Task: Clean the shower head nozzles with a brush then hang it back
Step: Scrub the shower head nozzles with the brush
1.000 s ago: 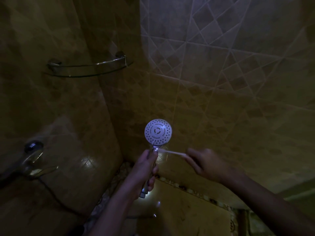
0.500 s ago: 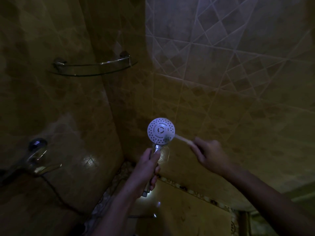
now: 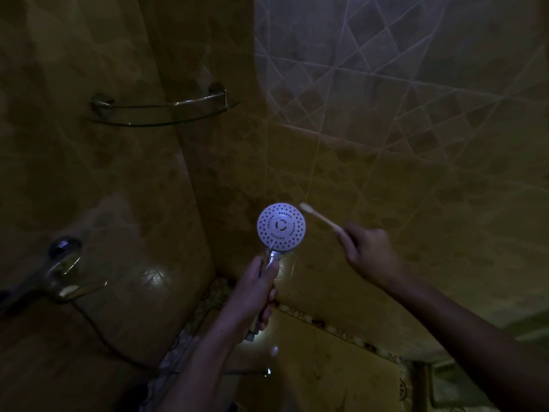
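dim tiled bathroom shower corner point(image 3: 190, 203), glass shelf point(image 3: 162, 114), wall tap point(image 3: 61, 263)

to your far left a glass corner shelf point(image 3: 162, 113) sits on the tiled walls point(image 3: 386, 129), nothing visibly resting on it.

Shower head point(image 3: 281, 227): round white face, rings of small dark nozzle holes about a central circular mark, turned toward the camera and held upright on a chrome handle, low in the tiled corner. Brush point(image 3: 319, 217): slim, pale, toothbrush-like, angled up and to the left, its head just beside the upper right rim of the face; in this dim light contact cannot be confirmed, though a narrow gap appears likely.
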`<state>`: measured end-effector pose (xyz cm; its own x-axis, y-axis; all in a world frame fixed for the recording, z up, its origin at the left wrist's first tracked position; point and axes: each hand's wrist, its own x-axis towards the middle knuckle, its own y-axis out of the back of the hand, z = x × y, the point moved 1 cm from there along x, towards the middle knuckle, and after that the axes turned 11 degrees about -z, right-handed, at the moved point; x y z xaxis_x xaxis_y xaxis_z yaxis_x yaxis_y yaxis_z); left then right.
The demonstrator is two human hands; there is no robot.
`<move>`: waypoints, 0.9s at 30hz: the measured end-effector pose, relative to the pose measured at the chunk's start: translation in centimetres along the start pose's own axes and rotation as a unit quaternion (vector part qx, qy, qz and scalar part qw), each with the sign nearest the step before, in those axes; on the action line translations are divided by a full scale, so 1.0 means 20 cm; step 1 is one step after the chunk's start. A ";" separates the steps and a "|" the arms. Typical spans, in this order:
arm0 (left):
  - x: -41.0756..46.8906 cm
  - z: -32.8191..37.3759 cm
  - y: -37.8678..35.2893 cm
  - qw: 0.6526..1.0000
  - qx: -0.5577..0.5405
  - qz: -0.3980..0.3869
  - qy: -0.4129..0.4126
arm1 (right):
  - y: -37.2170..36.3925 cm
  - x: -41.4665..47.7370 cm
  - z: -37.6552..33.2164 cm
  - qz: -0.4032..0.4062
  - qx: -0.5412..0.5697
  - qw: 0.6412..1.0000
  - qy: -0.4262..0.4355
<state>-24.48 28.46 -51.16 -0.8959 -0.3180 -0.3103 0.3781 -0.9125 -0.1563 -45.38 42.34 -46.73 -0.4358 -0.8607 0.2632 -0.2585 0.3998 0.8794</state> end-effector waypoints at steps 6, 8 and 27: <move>0.00 -0.02 0.02 1.000 0.010 -0.009 -0.006 | 0.00 -0.03 -0.04 -0.125 -0.047 0.983 0.125; -0.01 -0.02 0.01 1.000 0.017 -0.010 -0.004 | 0.03 0.03 -0.02 -0.038 -0.036 0.999 0.011; 0.03 -0.04 0.03 0.999 0.037 0.005 -0.027 | 0.07 0.11 0.01 -0.038 -0.040 0.998 0.020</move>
<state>-24.55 27.97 -52.13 -0.9042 -0.3389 -0.2599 0.3705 -0.9251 -0.0828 -46.89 41.16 -44.99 -0.3820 -0.9001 0.2094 -0.2194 0.3085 0.9256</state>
